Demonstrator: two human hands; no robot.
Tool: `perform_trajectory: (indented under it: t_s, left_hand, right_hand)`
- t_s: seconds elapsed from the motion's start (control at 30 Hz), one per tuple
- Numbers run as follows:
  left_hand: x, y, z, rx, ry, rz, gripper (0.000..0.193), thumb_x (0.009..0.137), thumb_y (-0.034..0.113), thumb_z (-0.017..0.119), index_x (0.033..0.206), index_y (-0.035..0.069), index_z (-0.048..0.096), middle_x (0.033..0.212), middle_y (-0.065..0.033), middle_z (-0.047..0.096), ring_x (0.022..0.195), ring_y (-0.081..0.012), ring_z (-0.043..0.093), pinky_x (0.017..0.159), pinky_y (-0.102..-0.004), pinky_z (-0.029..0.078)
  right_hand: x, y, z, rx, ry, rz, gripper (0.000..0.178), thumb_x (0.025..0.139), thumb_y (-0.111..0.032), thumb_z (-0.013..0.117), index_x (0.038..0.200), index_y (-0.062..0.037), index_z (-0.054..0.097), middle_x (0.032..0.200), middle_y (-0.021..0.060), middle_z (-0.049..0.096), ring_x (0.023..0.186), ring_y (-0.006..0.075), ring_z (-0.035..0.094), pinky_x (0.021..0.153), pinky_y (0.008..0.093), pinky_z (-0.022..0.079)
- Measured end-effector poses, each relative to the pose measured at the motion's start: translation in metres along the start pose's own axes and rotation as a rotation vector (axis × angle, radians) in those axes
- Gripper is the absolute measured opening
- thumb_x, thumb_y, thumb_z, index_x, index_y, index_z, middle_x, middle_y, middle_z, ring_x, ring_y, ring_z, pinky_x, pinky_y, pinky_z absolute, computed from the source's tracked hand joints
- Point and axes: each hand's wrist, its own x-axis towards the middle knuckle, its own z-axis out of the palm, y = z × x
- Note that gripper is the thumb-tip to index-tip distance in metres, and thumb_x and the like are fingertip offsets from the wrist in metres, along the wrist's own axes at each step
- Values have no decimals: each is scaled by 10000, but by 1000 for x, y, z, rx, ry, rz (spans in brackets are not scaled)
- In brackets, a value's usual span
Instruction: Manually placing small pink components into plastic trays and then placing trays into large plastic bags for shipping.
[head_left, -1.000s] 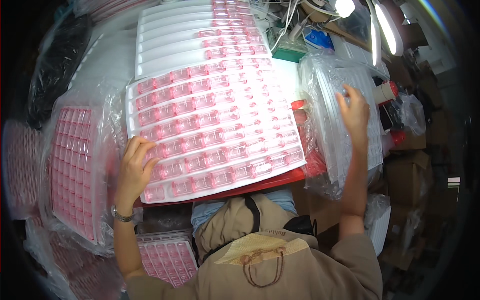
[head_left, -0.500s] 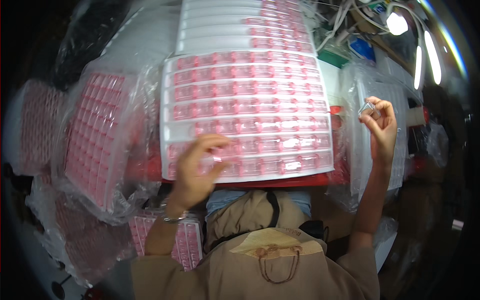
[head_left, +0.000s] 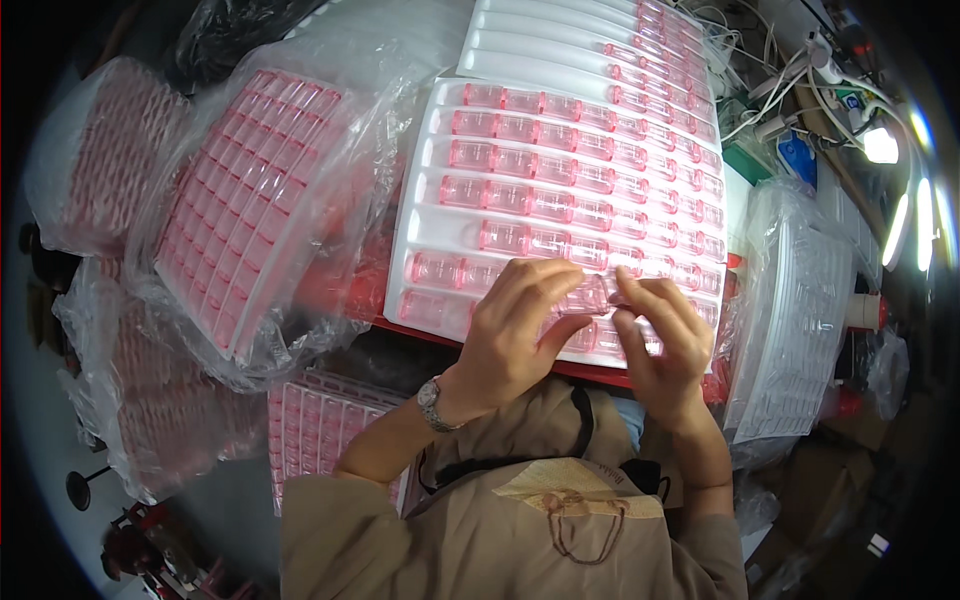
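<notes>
Over the front rows of a white tray (head_left: 440,228), my two hands meet with fingertips almost touching. My left hand (head_left: 515,325) is closed round a see-through pink plastic piece (head_left: 587,297). Against the right end of that piece, my right hand (head_left: 665,340) pinches a small clear part, mostly hidden by the fingers. Pink clear plastic pieces (head_left: 505,237) lie in rows along the tray's slots, with a gap at the left end of one row. Whether the two parts are joined cannot be seen.
Behind stands another white tray (head_left: 540,42), partly filled with pink pieces. Bagged trays of pink pieces (head_left: 245,200) lean at the left; a wrapped tray of clear parts (head_left: 790,330) stands at the right. Cables and a lit lamp (head_left: 880,146) are at the far right.
My right hand has come left from beside the clear-part tray, carrying a small clear part to my left hand. My head view has shifted, so the trays sit further right.
</notes>
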Motion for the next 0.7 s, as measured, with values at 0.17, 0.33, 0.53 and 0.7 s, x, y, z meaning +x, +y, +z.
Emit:
perform_trajectory:
  t_s: [0.17, 0.33, 0.53, 0.7]
  left_hand:
    - [-12, -24, -47, -254, -23, -328, 297, 806, 43, 664, 1086, -17, 585, 1119, -102, 563, 1042, -176, 531, 892, -296, 429]
    - [14, -64, -101, 421, -240, -191, 295, 727, 38, 678, 1015, 37, 615, 945, -90, 521, 844, -250, 559, 698, -350, 462]
    - [4, -74, -87, 289, -282, -164, 294, 738, 54, 677, 1019, 15, 600, 976, -77, 536, 775, -259, 582, 659, -345, 473]
    - [-17, -55, -115, 312, -302, -167, 291, 684, 105, 734, 951, 35, 640, 922, -53, 556, 773, -219, 556, 663, -330, 463]
  right_hand:
    - [0, 23, -43, 212, -207, 58, 456, 753, -41, 635, 1195, 20, 545, 906, 121, 554, 744, 201, 543, 655, 286, 454]
    - [-60, 190, -197, -825, 202, 655, 400, 900, -195, 553, 1251, -7, 510, 946, 137, 584, 819, 226, 567, 732, 326, 449]
    - [-121, 275, -210, -1053, -139, 711, 282, 877, -221, 558, 1067, -14, 584, 1029, 228, 580, 923, 351, 576, 824, 416, 440]
    - [-130, 274, -221, -773, -21, 878, 232, 875, -212, 554, 1005, -23, 589, 1051, 196, 558, 854, 350, 594, 756, 420, 459]
